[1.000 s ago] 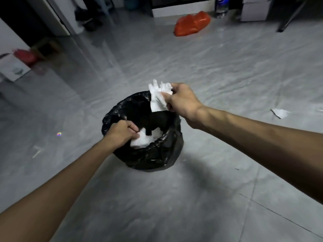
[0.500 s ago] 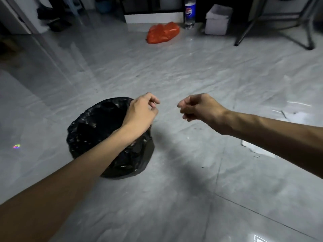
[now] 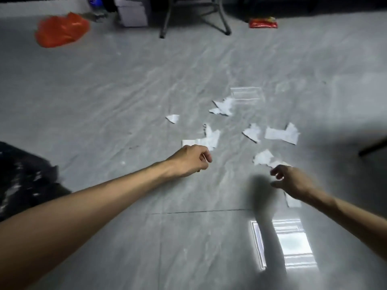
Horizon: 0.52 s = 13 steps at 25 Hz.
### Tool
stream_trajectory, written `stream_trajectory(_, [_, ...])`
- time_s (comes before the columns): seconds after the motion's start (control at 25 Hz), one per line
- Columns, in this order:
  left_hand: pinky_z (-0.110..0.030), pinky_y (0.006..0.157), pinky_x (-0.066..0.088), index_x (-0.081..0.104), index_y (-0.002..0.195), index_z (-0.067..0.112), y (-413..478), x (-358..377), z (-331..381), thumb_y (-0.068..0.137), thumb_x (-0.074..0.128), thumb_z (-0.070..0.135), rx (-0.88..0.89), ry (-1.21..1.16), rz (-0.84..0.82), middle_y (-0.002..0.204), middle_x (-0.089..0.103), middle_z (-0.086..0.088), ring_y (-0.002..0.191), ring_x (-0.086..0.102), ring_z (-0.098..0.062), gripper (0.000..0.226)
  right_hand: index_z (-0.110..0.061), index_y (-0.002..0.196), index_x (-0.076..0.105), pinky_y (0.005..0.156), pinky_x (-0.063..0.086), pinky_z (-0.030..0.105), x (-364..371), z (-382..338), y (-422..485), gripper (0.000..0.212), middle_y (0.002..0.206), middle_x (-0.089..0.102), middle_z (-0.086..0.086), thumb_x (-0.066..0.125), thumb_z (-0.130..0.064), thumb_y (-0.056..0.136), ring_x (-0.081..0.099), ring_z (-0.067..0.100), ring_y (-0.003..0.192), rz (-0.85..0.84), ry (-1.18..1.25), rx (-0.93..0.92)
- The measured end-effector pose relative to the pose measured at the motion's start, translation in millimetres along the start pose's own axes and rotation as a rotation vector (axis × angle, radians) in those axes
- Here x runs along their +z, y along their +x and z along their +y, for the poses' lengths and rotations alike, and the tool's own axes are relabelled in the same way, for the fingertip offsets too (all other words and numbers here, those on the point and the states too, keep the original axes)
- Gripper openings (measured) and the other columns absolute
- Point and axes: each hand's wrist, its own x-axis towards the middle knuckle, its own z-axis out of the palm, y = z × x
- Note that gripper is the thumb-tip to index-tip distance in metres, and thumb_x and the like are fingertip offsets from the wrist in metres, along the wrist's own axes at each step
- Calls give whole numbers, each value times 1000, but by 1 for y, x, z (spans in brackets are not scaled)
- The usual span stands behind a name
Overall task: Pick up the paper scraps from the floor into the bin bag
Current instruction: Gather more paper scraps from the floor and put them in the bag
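Several white paper scraps lie scattered on the grey floor ahead, among them a long torn piece (image 3: 209, 138), a wide piece (image 3: 281, 133) and a small one (image 3: 262, 158). My left hand (image 3: 191, 161) hovers just below the long piece, fingers curled loosely with nothing in them. My right hand (image 3: 292, 181) is spread open right under the small scrap, covering part of another scrap (image 3: 293, 200). The black bin bag (image 3: 23, 178) sits at the far left edge, behind my left forearm and well away from both hands.
An orange plastic bag (image 3: 61, 30) lies at the back left. A white box (image 3: 132, 13), metal chair legs (image 3: 192, 17) and a red packet (image 3: 263, 23) line the back. A dark furniture leg (image 3: 372, 146) juts in at the right. A bright window reflection (image 3: 291, 243) shines on the near floor.
My right hand dropped its paper into the bag, my left hand let go of the rim, and the view swung right; both hands now reach over the scattered scraps.
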Motion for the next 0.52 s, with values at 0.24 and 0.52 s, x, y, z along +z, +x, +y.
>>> stream_trajectory(0.24, [-24, 71, 43, 63, 102, 21, 57, 58, 19, 82, 60, 20, 79, 194, -125, 104, 62, 2, 85, 54, -13, 20, -1, 95, 64, 73, 56, 41, 43, 67, -9, 16, 92, 64, 17, 66, -7, 80, 66, 38, 82, 93, 98, 72])
stream_trajectory(0.52, [-38, 86, 44, 54, 116, 21, 92, 66, -24, 81, 56, 20, -34, 405, 213, 124, 54, -3, 114, 51, -26, 35, -13, 115, 59, 58, 41, 20, 27, 54, 47, 32, 80, 68, 9, 68, -15, 84, 60, 20, 67, 321, 360, 9])
